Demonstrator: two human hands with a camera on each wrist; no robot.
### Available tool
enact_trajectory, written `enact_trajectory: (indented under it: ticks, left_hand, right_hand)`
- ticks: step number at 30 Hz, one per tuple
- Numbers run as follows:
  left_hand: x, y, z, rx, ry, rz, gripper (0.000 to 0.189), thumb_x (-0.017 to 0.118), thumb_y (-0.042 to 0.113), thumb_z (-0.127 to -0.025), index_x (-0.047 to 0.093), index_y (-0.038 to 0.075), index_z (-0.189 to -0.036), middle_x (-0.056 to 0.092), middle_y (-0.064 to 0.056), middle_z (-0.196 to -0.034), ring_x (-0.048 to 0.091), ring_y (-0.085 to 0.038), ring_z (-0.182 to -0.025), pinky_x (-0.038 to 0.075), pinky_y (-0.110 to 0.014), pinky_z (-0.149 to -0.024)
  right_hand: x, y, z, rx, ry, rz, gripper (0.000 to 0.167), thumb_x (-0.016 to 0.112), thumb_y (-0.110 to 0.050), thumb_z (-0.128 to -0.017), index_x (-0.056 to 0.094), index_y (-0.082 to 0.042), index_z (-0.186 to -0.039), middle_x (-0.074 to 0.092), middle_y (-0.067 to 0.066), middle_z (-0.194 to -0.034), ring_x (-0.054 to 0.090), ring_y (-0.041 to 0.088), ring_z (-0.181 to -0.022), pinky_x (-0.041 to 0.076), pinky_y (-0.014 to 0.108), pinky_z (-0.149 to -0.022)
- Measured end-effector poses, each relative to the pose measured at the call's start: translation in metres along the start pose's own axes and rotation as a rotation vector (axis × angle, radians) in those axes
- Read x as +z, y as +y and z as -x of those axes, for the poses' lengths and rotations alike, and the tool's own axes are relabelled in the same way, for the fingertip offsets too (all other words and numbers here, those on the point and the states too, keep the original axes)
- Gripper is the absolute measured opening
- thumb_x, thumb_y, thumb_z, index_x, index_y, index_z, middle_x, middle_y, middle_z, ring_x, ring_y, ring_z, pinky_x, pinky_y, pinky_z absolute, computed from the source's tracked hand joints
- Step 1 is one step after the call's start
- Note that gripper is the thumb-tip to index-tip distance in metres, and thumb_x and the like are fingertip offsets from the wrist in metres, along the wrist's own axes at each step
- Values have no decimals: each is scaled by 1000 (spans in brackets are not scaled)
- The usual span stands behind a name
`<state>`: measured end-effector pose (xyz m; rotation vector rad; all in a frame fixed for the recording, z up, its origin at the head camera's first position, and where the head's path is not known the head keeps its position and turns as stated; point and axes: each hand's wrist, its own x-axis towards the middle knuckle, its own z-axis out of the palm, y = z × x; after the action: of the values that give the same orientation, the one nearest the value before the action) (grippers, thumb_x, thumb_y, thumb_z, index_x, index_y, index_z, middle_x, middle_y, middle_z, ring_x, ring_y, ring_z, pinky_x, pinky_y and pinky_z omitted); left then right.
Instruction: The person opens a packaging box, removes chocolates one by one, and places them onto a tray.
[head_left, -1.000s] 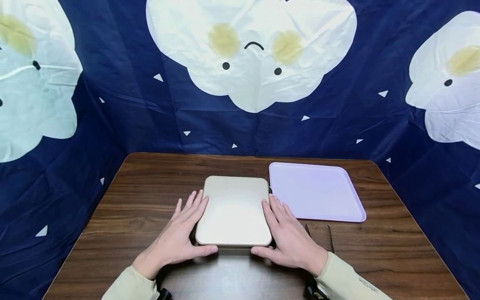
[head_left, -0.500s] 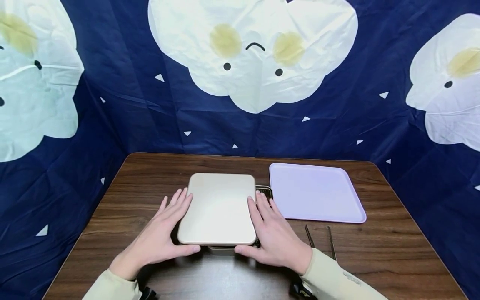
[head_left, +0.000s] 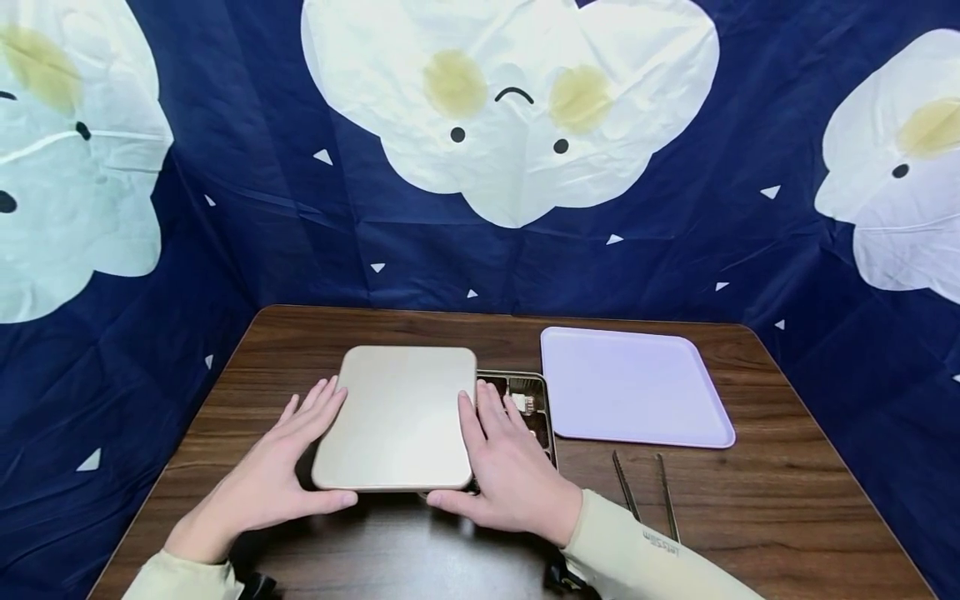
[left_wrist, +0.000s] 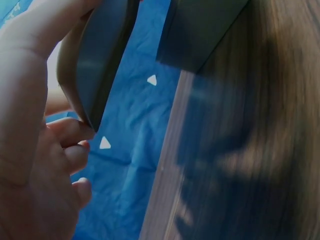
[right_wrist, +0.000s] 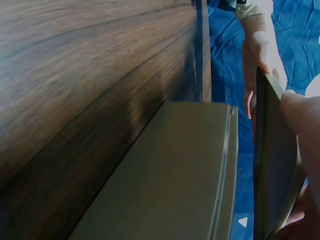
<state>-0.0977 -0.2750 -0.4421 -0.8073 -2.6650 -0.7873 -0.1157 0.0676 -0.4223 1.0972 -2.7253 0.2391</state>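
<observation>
A cream rectangular lid point(head_left: 397, 417) is held between both hands, raised clear of a compartmented box point(head_left: 553, 433). My left hand point(head_left: 266, 475) grips its left side, thumb at the near edge and fingers along the side. On the opposite side my right hand point(head_left: 517, 475) holds it the same way. Both wrist views show a gap between the lid point(right_wrist: 274, 160) and the box point(right_wrist: 165, 165) on the table. The box's right part is uncovered, and a small white piece with a copper-coloured end point(head_left: 522, 403) lies in one compartment. The lid and right hand hide the rest.
A lilac tray point(head_left: 633, 387) lies at the back right of the wooden table point(head_left: 780, 500), just beside the box. In front of the tray are dark metal tongs or tweezers point(head_left: 670, 500), partly behind the right sleeve. A blue cloud-print cloth point(head_left: 510, 267) hangs behind the table.
Both hands have lifted the lid off the box and carried it to the left. The box's right side and some contents have come into view. Tray and box stay put.
</observation>
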Motion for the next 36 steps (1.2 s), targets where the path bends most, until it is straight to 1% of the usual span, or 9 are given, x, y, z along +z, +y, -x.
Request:
enact_trajectory:
  ticks: [3, 6, 10, 17, 21, 24, 27, 32, 36]
  left_hand:
    - [-3, -5, 3, -7, 3, 2, 126, 97, 52, -68, 31, 7, -166, 30, -21, -170, 18, -22, -162, 0, -21, -128]
    - [-6, -9, 8, -10, 13, 6, 127, 100, 48, -64, 34, 6, -165, 34, -22, -168, 16, -15, -162, 1, -19, -128]
    - [-12, -14, 15, -11, 21, 11, 128, 101, 44, -62, 35, 5, -164, 36, -24, -166, 13, -9, -161, 2, -19, -128]
    - [-22, -23, 27, -46, 27, 37, 127, 103, 41, -60, 37, 10, -164, 34, -24, -167, 15, -7, -160, 4, -14, -125]
    - [-25, -28, 34, -47, 31, 56, 126, 103, 38, -59, 38, 9, -164, 34, -25, -167, 15, -7, -160, 7, -12, -124]
    - [-26, -33, 37, -41, 35, 65, 126, 104, 36, -58, 39, 8, -163, 34, -25, -166, 16, -8, -160, 8, -11, -124]
    - [-27, -36, 41, -51, 19, 64, 127, 104, 36, -58, 38, 9, -164, 32, -24, -168, 13, -5, -160, 7, -10, -123]
    - [-28, -39, 44, -73, 4, 58, 128, 104, 37, -59, 37, 10, -164, 27, -18, -170, 11, -2, -159, 6, -9, -123]
    - [-29, -42, 48, -85, 5, 55, 127, 104, 36, -59, 37, 11, -164, 27, -19, -170, 10, 1, -158, 5, -8, -122]
  right_hand:
    - [2, -6, -5, 1, -5, 11, 121, 46, -86, -90, 28, 10, -161, 29, 40, -162, 31, 49, -153, 27, 58, -126]
    - [5, -13, -10, -6, -4, 17, 120, 45, -86, -91, 29, 10, -160, 29, 40, -161, 30, 50, -153, 28, 58, -125]
    - [8, -23, -17, -5, -10, 14, 119, 43, -86, -91, 29, 10, -161, 29, 41, -161, 29, 50, -153, 29, 59, -125]
    - [15, -40, -27, -1, -11, 13, 119, 43, -86, -92, 29, 10, -161, 29, 42, -160, 29, 51, -153, 30, 60, -124]
    - [19, -48, -32, 16, -23, 13, 118, 42, -86, -92, 28, 8, -161, 30, 40, -161, 28, 49, -154, 30, 61, -123]
    - [22, -52, -35, 25, -35, 17, 119, 39, -88, -91, 27, 7, -162, 30, 39, -162, 27, 47, -155, 30, 62, -123]
    - [25, -56, -37, 21, -36, 23, 120, 38, -89, -91, 27, 7, -162, 30, 40, -161, 27, 47, -155, 28, 61, -124]
    - [31, -61, -41, 21, -35, 32, 120, 38, -89, -91, 27, 8, -162, 31, 41, -160, 28, 46, -155, 26, 57, -126]
    - [34, -65, -45, 16, -33, 50, 120, 39, -89, -90, 28, 8, -162, 34, 41, -159, 29, 46, -155, 28, 57, -126]
